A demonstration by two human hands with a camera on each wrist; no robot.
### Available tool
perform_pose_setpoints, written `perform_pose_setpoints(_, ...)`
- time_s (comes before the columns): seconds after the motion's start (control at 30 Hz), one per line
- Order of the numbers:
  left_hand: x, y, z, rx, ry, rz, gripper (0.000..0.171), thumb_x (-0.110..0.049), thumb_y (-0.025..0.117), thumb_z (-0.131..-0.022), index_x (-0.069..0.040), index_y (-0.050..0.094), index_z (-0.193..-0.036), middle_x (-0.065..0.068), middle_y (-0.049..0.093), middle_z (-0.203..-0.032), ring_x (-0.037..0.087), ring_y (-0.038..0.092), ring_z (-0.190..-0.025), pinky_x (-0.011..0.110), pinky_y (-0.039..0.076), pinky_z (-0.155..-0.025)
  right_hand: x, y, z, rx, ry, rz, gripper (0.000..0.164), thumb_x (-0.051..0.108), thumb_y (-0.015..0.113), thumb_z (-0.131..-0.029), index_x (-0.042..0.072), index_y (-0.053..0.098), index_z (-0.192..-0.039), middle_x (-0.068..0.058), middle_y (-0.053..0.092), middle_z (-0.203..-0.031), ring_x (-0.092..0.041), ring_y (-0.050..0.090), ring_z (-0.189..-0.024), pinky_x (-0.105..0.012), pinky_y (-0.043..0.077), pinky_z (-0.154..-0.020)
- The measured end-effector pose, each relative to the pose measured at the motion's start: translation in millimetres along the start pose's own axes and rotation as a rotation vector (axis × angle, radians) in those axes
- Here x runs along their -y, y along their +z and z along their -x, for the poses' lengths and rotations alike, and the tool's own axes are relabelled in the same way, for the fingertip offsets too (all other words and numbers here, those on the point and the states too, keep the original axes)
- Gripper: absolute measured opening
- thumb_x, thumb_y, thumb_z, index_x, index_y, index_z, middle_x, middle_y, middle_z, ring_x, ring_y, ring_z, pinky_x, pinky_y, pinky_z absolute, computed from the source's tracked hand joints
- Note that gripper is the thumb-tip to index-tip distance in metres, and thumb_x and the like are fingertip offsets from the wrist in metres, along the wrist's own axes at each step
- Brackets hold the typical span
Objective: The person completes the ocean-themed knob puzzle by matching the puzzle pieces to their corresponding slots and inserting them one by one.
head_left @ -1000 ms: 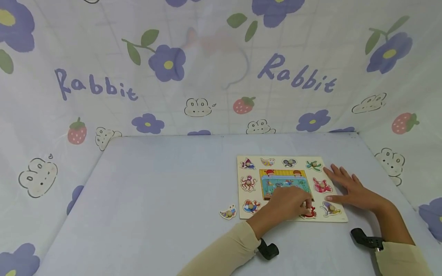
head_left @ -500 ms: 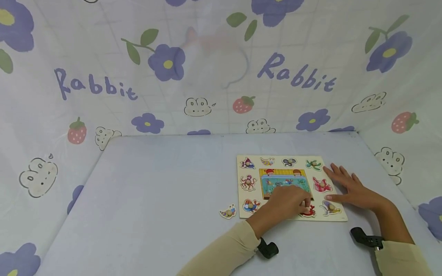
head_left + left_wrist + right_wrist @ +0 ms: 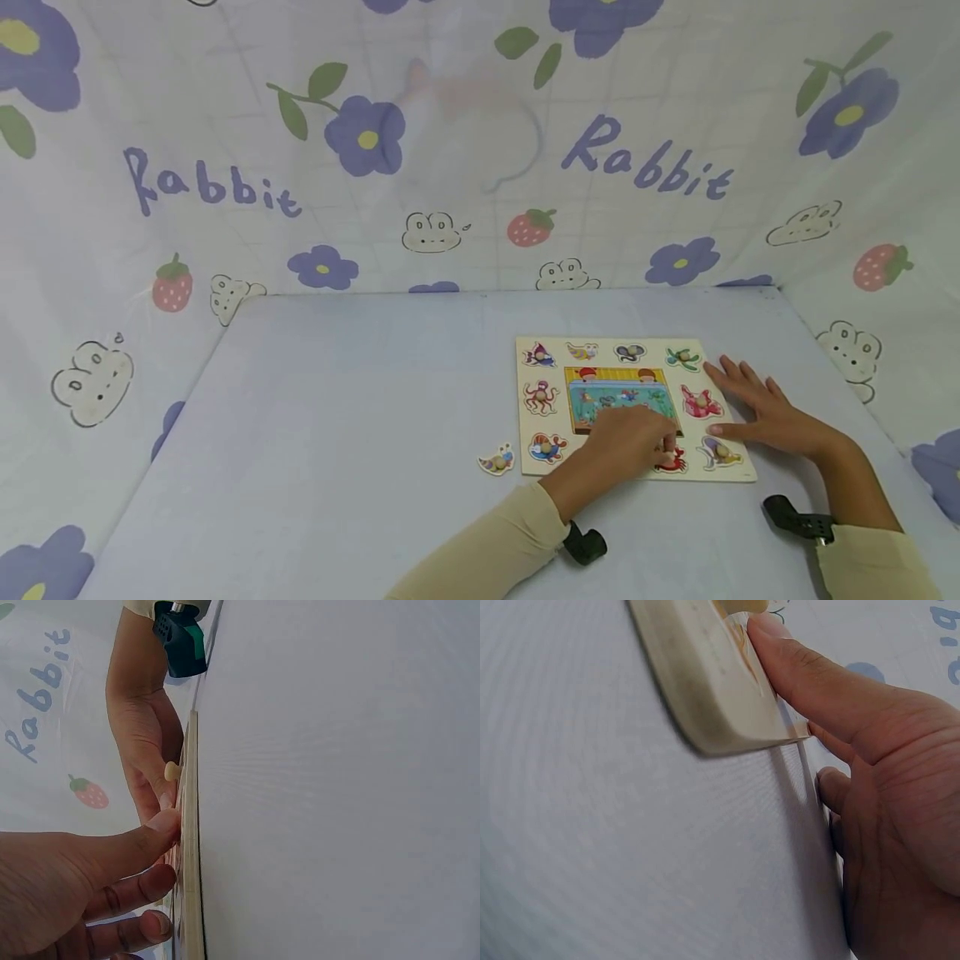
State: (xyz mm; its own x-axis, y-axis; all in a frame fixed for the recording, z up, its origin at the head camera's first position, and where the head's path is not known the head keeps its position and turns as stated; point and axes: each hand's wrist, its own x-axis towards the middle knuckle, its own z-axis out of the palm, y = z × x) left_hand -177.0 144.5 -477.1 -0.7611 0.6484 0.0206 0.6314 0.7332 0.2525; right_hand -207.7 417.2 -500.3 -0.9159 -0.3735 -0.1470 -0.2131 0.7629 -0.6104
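Note:
A wooden knob puzzle board [image 3: 622,343] with sea-animal pieces lies flat on the table. My left hand [image 3: 630,437] reaches over its lower part, thumb and fingers pinching at the red crab piece [image 3: 678,460]; its knob is hidden behind them. In the left wrist view the left thumb [image 3: 142,844] meets the board's face. Along the board's right edge, my right hand [image 3: 772,421] rests with spread fingers, its thumb on the board near the yellow-purple piece [image 3: 720,452]. The right wrist view has that thumb [image 3: 817,675] beside the board's corner.
A loose snail-like piece [image 3: 497,459] with a knob lies on the table just left of the board. Its matching printed recess [image 3: 582,352] shows in the top row. A white patterned curtain [image 3: 480,167] stands behind and beside the pale table [image 3: 337,417].

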Motion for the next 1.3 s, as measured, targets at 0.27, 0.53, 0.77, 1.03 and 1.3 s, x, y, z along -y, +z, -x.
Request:
perform_pose_setpoints(0.27,-0.8,0.1,-0.1,0.000,0.004,-0.012,0.009,-0.043,0.074,-0.091,-0.036,0.071,-0.090,-0.024,0.065,-0.086,-0.004,0.049,-0.071,0.021,0.039,-0.060,-0.7,0.2,0.2,0.001,0.001,-0.015,0.102,0.040,0.076,-0.087,0.018,0.012,-0.164,-0.027,-0.005,-0.166,-0.049,-0.019,-0.149,-0.066,-0.023,-0.109)
perform_pose_setpoints(0.53,5.3,-18.1,6.3,0.036,0.036,0.053,0.030,-0.047,0.073,-0.092,-0.040,0.072,-0.121,-0.026,0.069,-0.098,-0.008,0.052,-0.077,0.019,0.042,-0.065,-1.6,2.1,-1.3,-0.007,-0.017,-0.007,0.102,0.040,0.076,-0.087,0.018,0.013,-0.164,-0.027,-0.004,-0.166,-0.049,-0.018,-0.149,-0.066,-0.022,-0.109)
perform_pose_setpoints(0.77,15.4,-39.5,23.3,-0.013,0.061,0.073,0.035,-0.048,0.073,-0.091,-0.040,0.071,-0.124,-0.025,0.065,-0.078,-0.009,0.048,-0.069,0.016,0.038,-0.054,0.0,0.5,-1.0,-0.008,-0.003,0.004,0.102,0.041,0.076,-0.086,0.016,0.014,-0.163,-0.028,-0.004,-0.165,-0.051,-0.018,-0.149,-0.068,-0.021,-0.109)
perform_pose_setpoints(1.03,31.0,-61.1,50.6,-0.073,0.077,0.052,0.024,-0.046,0.074,-0.091,-0.039,0.075,-0.115,-0.025,0.065,-0.085,-0.006,0.047,-0.064,0.017,0.036,-0.048,0.3,0.1,0.9,0.001,-0.003,-0.005,0.102,0.040,0.076,-0.087,0.018,0.013,-0.164,-0.028,-0.005,-0.166,-0.049,-0.018,-0.149,-0.066,-0.021,-0.110)
perform_pose_setpoints(1.3,57.6,-76.0,80.3,-0.074,0.027,0.126,0.024,-0.041,0.075,-0.092,-0.031,0.076,-0.114,-0.020,0.056,-0.071,-0.002,0.049,-0.065,0.019,0.038,-0.051,-1.3,-0.4,0.5,-0.002,-0.003,-0.005,0.102,0.039,0.076,-0.087,0.017,0.013,-0.164,-0.027,-0.004,-0.166,-0.050,-0.018,-0.149,-0.066,-0.021,-0.110)
